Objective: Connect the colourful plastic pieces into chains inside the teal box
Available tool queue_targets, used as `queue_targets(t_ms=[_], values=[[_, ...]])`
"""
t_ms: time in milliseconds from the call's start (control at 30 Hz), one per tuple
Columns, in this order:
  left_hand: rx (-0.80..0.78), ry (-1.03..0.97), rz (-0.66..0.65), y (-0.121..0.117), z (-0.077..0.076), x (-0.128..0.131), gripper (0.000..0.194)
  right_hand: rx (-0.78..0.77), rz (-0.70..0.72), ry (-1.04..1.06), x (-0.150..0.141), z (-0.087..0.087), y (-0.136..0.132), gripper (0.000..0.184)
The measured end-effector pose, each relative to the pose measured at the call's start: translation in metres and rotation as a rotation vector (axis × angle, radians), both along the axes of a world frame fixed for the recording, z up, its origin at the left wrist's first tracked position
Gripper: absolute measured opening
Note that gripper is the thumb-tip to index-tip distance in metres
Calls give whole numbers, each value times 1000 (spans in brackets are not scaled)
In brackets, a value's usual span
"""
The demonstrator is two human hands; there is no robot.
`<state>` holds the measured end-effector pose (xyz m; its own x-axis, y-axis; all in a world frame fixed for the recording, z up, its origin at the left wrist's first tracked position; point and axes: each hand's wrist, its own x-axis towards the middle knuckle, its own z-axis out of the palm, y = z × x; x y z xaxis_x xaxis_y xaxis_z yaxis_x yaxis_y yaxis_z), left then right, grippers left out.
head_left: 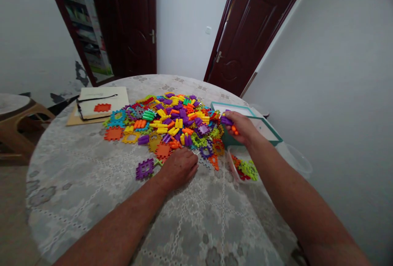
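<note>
My right hand is closed around several small plastic building blocks, with purple blocks and an orange block showing between the fingers. It is over the near left part of a teal-rimmed box. My left hand rests on the table at the near edge of a large pile of colourful plastic blocks. Its fingers are curled together, and what lies beneath them is hidden. Beside that wrist are a purple square piece and an orange square piece.
A clear plastic tub with green, red and orange pieces stands below my right forearm. A transparent lid lies at the right. At the far left, glasses with black temples and an orange piece lie on a pale board. A patterned cloth covers the round table.
</note>
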<state>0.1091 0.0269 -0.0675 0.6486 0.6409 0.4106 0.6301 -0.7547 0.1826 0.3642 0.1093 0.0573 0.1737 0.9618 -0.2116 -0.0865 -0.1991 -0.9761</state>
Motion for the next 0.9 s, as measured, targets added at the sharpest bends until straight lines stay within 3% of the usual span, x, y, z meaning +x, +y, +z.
queue_targets(t_ms=[100,200,433,567,733,833,900], values=[[-4,1,14,0,-1,0,15,-79,-144,31,23,18,62,6],[-8,-19,14,-1,-3,-1,13,-141,-249,44,40,26,108,7],[-18,-39,23,-1,-7,-2,14,-172,-442,-4,58,17,157,35],[-38,-21,21,-1,-6,-1,13,-133,-469,-96,57,11,164,43],[-55,-9,23,-1,-5,0,12,-12,-344,-142,27,10,147,30],[-43,-7,20,-1,-5,0,13,93,-99,-220,-3,6,117,18],[-31,-5,16,-1,-5,1,14,185,155,-492,-23,-1,91,12]])
